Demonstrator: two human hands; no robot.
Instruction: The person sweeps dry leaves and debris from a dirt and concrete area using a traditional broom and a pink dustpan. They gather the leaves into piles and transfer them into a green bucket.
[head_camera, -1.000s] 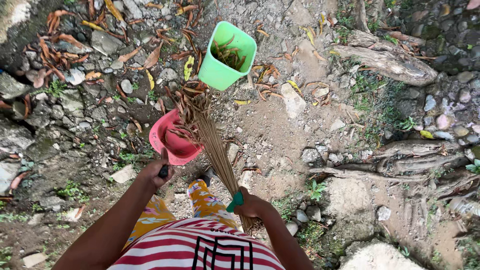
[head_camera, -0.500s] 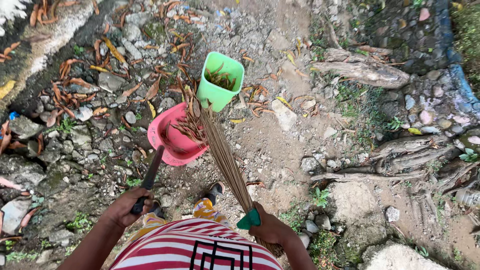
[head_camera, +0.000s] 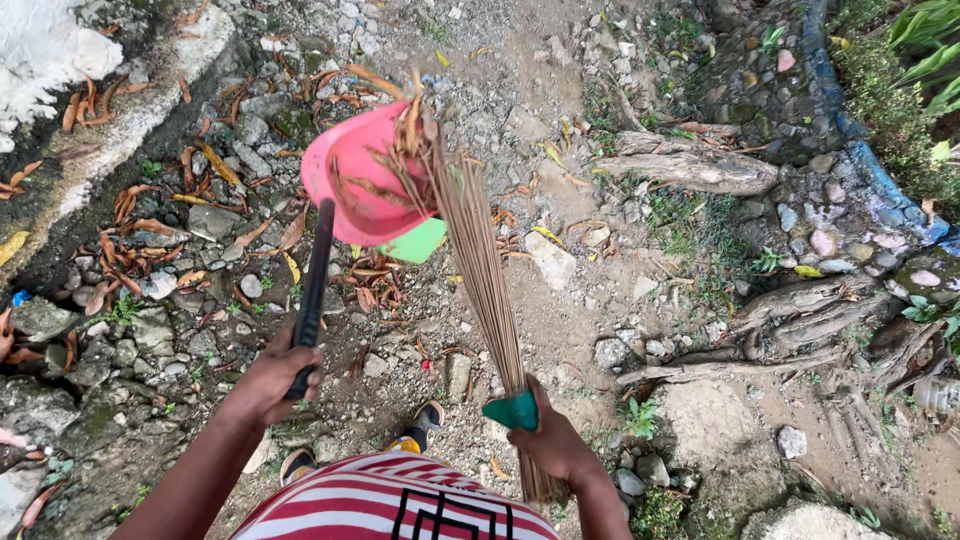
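While we look down from the head camera, we see the left hand (head_camera: 283, 372) in the lower left of the frame, clenched around the black handle (head_camera: 313, 290) of a pink dustpan (head_camera: 362, 175). That dustpan sits raised in the upper middle of the frame, tilted, with brown dry leaves (head_camera: 385, 190) lying in it. Just below its lower right edge a corner of a green bin (head_camera: 420, 241) shows on the ground, mostly hidden by the pan.

Lower and right of centre, the right hand (head_camera: 552, 445) grips a stick broom (head_camera: 480, 250) at its bound end, beside a green band (head_camera: 512, 410). From there the thin brown sticks run up the frame and their tips touch the dustpan's right rim, pressing against the leaves.

Below the hands we see a red-and-white striped shirt (head_camera: 390, 500) at the bottom edge and two sandalled feet (head_camera: 425, 425) on the dirt. Around them lies stony ground (head_camera: 620, 170) with scattered fallen leaves (head_camera: 130, 210) at left, tree roots (head_camera: 700, 170) at right, and a white kerb (head_camera: 50, 50) in the upper left corner.
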